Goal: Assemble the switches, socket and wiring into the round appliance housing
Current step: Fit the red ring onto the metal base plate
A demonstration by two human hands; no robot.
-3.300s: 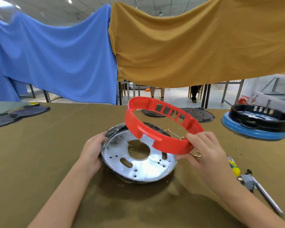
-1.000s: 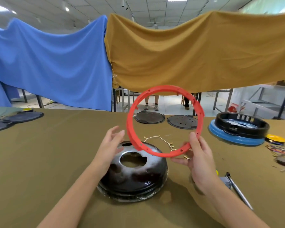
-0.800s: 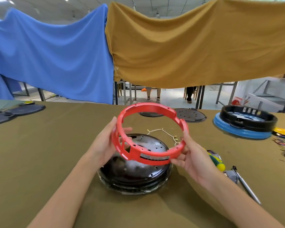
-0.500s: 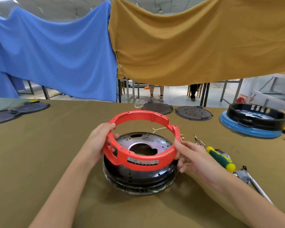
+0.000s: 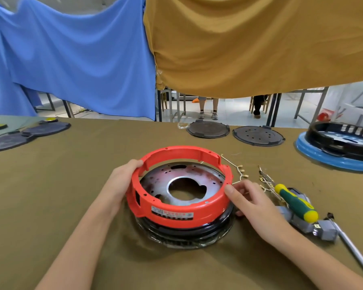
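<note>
Left hand (image 5: 122, 183): I see it grasping the left wall of the red housing ring (image 5: 182, 208), thumb over the rim. Right hand (image 5: 254, 204): fingers relaxed and straight, thumb tip pressed to the ring's right wall. Ring: seated on the black round pan base (image 5: 189, 231), centre of the olive table (image 5: 50, 195), label facing near; the perforated metal plate (image 5: 182, 181) shows inside. Wiring with brass terminals (image 5: 241, 171): just right of the ring. Green-and-yellow screwdriver (image 5: 296, 204): near right, lying over grey switch parts (image 5: 323, 231). Two dark round lids (image 5: 258, 132): far. Blue-and-black housing (image 5: 335, 143): far right.
</note>
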